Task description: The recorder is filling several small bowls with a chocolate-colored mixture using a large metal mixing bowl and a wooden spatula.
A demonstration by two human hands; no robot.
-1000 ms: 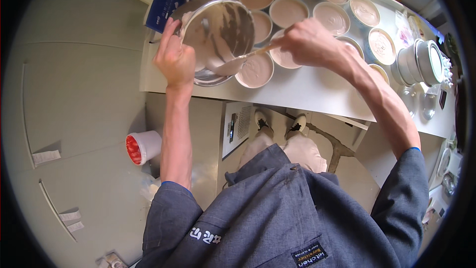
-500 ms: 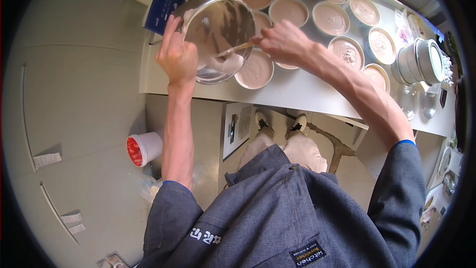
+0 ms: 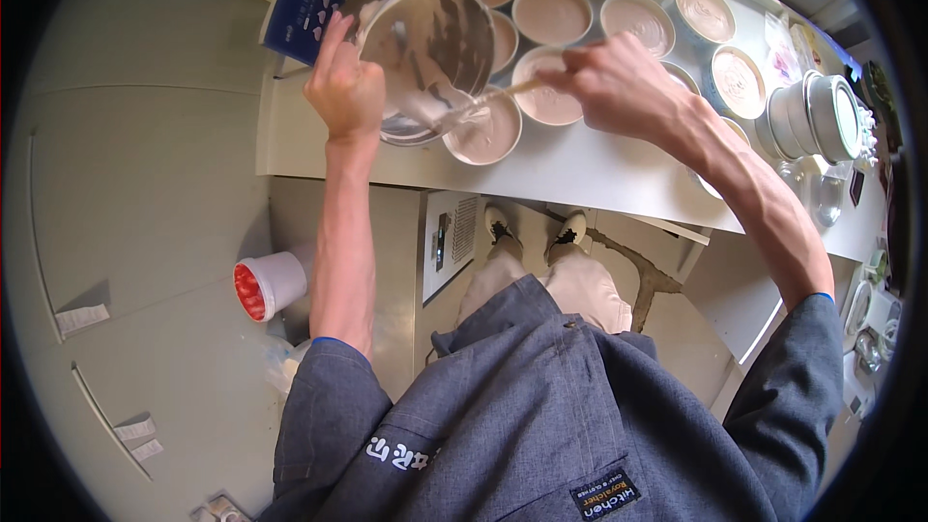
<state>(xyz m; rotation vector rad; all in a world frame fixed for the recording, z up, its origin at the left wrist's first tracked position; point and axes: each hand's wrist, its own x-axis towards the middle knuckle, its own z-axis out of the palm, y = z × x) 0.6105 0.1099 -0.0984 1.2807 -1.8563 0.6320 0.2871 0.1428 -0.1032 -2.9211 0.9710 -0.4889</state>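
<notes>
My left hand [image 3: 348, 87] grips the left rim of a steel mixing bowl [image 3: 454, 14], which is tilted so its inside faces me. Pale pinkish-brown batter [image 3: 411, 87] smears the bowl's inner wall. My right hand [image 3: 619, 77] is closed around the handle of a spatula [image 3: 512, 90]. The spatula's pale blade, blurred and coated, is at the bowl's lower right lip. Just below that lip stands a round pan of batter [image 3: 488, 135], partly covered by the bowl and blade. Another filled pan [image 3: 549, 101] sits behind my right hand's fingers.
Several more round pans filled with batter [image 3: 551, 12] cover the white table [image 3: 387, 159]. Stacked empty metal pans [image 3: 817, 116] lie at the right. A blue box [image 3: 302, 14] stands at the back left. Below, a white bucket with a red inside [image 3: 275, 285] is left of the cabinet.
My right hand has moved right, drawing the spatula from inside the bowl to its lower right lip. The bowl stays in my left hand, and the whole view has shifted slightly.
</notes>
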